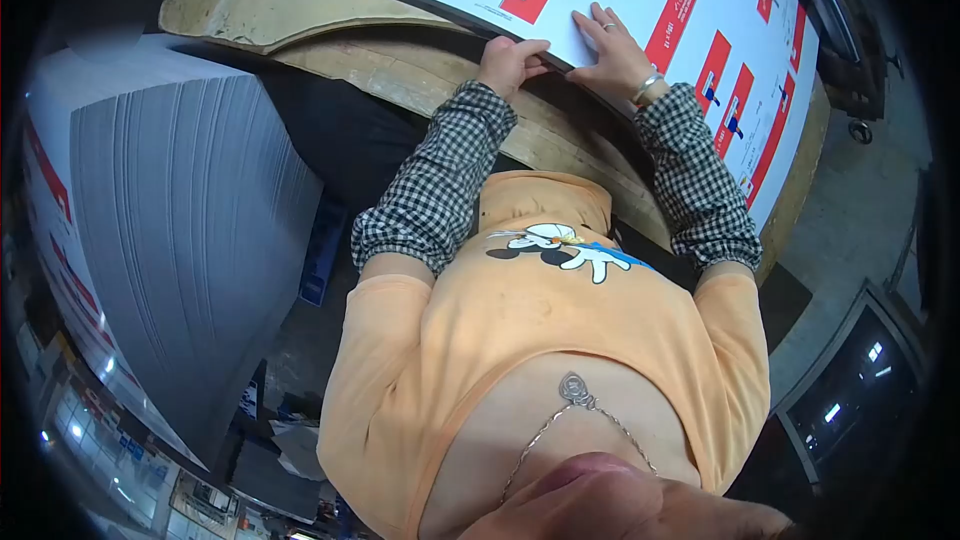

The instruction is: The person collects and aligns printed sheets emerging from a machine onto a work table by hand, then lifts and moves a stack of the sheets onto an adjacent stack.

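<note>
Large printed sheets (575, 0), white with red panels, lie over the top of the wooden table in the head view. My left hand (512, 66) is closed at their near edge, index finger over the top and the other fingers tucked toward the underside. To its right, my right hand (616, 58) rests palm down on the top sheet, fingers stretched and the thumb close to the edge. It wears a ring and a bracelet. How many sheets the left fingers pinch is hidden.
The wooden table (350, 68) curves inward in front of my body. A tall stack of sheets (185, 200) stands at my left. A metal bar (822, 2) runs along the far right side of the table. A dark framed panel (850, 385) is at lower right.
</note>
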`<state>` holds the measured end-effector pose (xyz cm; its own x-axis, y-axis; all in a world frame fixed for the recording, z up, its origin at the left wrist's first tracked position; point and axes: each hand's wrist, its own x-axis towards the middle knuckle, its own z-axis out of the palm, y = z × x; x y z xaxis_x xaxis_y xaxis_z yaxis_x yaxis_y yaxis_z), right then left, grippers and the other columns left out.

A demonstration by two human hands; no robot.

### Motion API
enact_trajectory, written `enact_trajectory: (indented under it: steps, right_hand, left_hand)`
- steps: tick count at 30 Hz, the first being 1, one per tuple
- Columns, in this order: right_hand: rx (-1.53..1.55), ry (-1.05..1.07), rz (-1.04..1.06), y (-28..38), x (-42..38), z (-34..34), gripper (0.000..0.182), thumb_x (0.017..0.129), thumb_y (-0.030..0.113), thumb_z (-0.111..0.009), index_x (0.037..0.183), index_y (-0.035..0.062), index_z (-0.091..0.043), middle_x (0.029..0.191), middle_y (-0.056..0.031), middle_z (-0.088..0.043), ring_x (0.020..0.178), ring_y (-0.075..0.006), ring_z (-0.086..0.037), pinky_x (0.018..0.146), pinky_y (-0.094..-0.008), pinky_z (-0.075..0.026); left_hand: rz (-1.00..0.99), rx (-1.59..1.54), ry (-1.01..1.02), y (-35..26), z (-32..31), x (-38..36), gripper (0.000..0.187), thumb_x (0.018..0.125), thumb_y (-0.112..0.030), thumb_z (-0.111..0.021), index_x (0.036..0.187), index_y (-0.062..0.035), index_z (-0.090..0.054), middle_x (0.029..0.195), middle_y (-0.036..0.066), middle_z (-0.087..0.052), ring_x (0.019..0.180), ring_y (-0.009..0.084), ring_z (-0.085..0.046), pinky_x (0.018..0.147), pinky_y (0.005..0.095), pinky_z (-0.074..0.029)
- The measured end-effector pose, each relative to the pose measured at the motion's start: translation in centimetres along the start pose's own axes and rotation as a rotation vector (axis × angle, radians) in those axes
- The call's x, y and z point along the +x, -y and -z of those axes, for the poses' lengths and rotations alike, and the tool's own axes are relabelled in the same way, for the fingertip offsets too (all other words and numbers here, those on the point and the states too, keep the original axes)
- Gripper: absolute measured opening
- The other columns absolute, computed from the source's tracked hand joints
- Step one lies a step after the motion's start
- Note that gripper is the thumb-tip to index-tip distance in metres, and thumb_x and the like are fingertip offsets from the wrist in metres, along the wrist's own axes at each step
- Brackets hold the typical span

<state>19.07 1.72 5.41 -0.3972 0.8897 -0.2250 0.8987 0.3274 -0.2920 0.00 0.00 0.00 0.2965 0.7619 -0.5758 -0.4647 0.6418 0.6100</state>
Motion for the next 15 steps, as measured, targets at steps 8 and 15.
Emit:
enact_trajectory:
  steps: [8,15]
  right_hand:
    - [0.55,-0.099,0.039,2.8,-0.1,8.0,0.03,0.081,0.012,-0.051,0.105,-0.0019,-0.061,0.103,-0.0201,-0.063,0.094,-0.0275,-0.063,0.084,-0.0324,-0.048]
    - [0.599,-0.139,0.068,1.6,0.2,3.1,0.03,0.076,0.01,-0.057,0.105,0.0005,-0.061,0.114,-0.02,-0.058,0.111,-0.0342,-0.053,0.095,-0.0379,-0.042]
  left_hand:
    - [0.021,-0.073,-0.107,0.4,2.2,-1.5,0.034,0.093,-0.024,-0.043,0.115,0.0016,-0.051,0.105,0.016,-0.06,0.093,0.0266,-0.062,0.078,0.041,-0.053]
    - [-0.042,-0.071,-0.148,-2.0,0.2,0.6,0.03,0.086,-0.004,-0.033,0.101,0.0125,-0.053,0.094,0.021,-0.061,0.081,0.0294,-0.065,0.072,0.043,-0.055]
